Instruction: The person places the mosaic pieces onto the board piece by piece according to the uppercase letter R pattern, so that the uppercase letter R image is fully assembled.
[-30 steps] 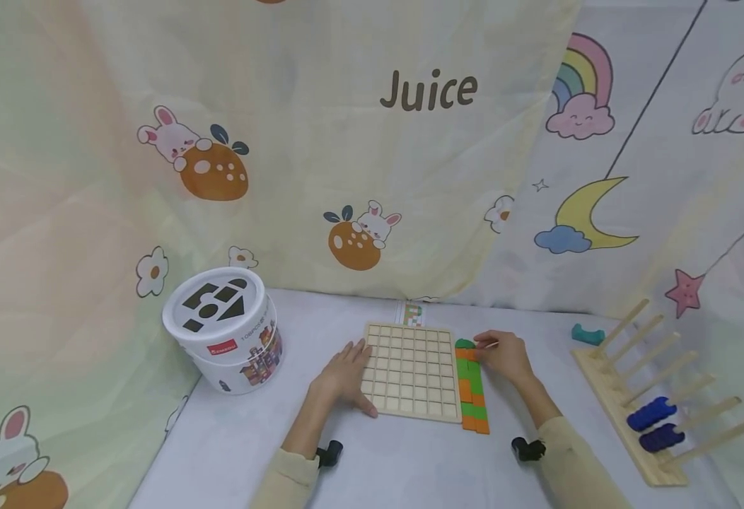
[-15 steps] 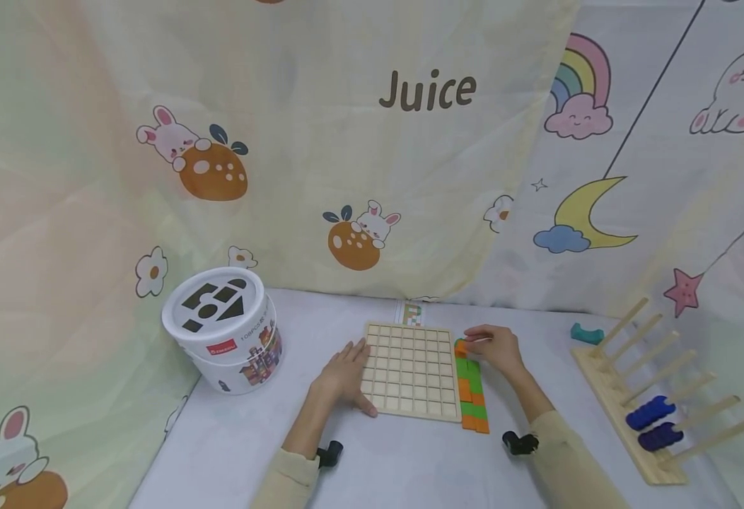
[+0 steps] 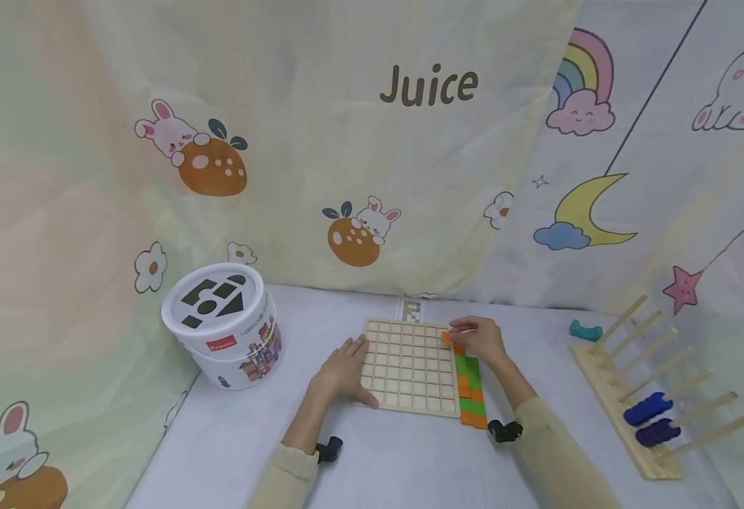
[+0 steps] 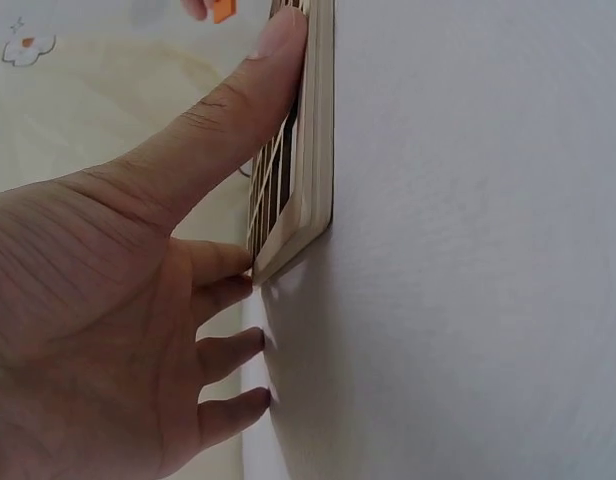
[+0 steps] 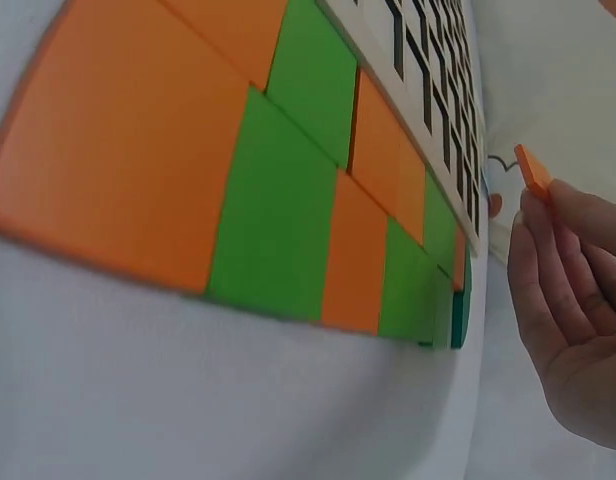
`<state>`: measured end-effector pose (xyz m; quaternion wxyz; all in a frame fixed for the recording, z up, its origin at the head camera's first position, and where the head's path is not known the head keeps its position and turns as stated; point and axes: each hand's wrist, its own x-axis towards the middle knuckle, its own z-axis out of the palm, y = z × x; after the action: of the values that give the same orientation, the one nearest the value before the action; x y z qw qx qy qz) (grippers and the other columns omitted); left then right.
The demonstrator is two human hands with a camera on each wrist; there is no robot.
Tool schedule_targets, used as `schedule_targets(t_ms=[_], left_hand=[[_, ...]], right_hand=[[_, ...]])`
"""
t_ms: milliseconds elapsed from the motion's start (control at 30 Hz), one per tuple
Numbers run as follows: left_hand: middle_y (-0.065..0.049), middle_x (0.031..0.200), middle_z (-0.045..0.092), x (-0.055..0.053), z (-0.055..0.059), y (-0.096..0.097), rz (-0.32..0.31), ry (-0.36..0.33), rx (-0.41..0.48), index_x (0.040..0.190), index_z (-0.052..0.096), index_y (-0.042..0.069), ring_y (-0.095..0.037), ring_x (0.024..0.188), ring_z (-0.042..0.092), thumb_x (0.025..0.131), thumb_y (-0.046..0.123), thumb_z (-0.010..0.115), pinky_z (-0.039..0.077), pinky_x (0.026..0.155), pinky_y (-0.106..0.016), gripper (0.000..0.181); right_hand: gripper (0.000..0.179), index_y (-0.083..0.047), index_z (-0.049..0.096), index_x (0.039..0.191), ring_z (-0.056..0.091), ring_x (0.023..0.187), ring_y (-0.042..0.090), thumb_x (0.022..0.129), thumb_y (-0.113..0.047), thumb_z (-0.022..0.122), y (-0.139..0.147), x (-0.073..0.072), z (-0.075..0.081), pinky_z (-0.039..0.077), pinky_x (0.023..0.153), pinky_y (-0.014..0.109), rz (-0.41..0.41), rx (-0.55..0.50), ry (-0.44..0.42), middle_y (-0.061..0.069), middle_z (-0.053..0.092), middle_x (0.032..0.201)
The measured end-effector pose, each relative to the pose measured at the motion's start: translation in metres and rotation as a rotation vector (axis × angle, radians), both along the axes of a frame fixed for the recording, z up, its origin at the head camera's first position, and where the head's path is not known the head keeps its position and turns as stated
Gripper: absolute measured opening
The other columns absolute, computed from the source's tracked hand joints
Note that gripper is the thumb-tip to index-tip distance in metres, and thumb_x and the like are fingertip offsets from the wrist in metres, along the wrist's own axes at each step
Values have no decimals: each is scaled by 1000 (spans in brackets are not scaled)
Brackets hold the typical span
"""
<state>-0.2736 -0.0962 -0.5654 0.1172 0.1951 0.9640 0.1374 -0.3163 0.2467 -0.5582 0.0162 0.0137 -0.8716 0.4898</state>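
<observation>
A square wooden grid board (image 3: pixel 410 367) lies flat on the table. My left hand (image 3: pixel 341 369) rests at its left edge, fingers spread; in the left wrist view the thumb (image 4: pixel 223 120) lies on the frame and the fingertips reach its corner. Between thumb and fingers, my right hand (image 3: pixel 481 338) pinches a small flat orange tile (image 5: pixel 534 170) above the board's far right corner. Along the board's right side runs a double column of orange and green tiles (image 3: pixel 472 396), seen close up in the right wrist view with a dark green piece (image 5: pixel 462 310) at the far end.
Behind the board lies a small printed pattern card (image 3: pixel 412 309). A white bucket (image 3: pixel 219 325) with shape cut-outs in its lid stands at the left. On the right are a wooden peg rack (image 3: pixel 626 410) with blue pieces and a teal piece (image 3: pixel 585 330).
My right hand has lifted an orange tile from the far end of the tile column and moved left over the board's corner. My left hand has stayed in place.
</observation>
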Motion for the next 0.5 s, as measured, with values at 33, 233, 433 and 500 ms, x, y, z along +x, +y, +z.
schedule_targets(t_ms=[33, 233, 433, 500], left_hand=[[-16, 172, 22, 0, 0, 0, 4, -2, -3, 163, 28, 1, -40, 158, 21, 51, 69, 93, 27, 126, -58, 146], [-17, 172, 23, 2, 2, 0, 10, 2, -1, 163, 29, 0, -41, 157, 22, 51, 68, 93, 28, 125, -58, 146], [-18, 171, 23, 4, 6, 1, 20, -5, 7, 162, 30, 0, -41, 157, 22, 52, 65, 94, 28, 125, -57, 143], [-18, 171, 23, 4, 6, 1, 17, -5, 0, 163, 30, 0, -41, 157, 22, 53, 65, 94, 28, 126, -57, 143]], right_hand=[[31, -4, 77, 117, 75, 98, 27, 89, -16, 85, -2, -1, 0, 60, 75, 25, 5, -6, -1, 11, 79, 104], [30, -4, 77, 117, 75, 97, 25, 90, -14, 84, -20, -5, 2, 63, 74, 33, 31, -61, -33, 11, 79, 104], [30, -3, 77, 117, 75, 95, 25, 89, -12, 84, -39, -14, 0, 64, 75, 33, 58, -76, -32, 10, 79, 103], [29, -4, 77, 115, 75, 94, 25, 88, -11, 85, -44, -16, 0, 64, 75, 33, 68, -79, -27, 11, 79, 103]])
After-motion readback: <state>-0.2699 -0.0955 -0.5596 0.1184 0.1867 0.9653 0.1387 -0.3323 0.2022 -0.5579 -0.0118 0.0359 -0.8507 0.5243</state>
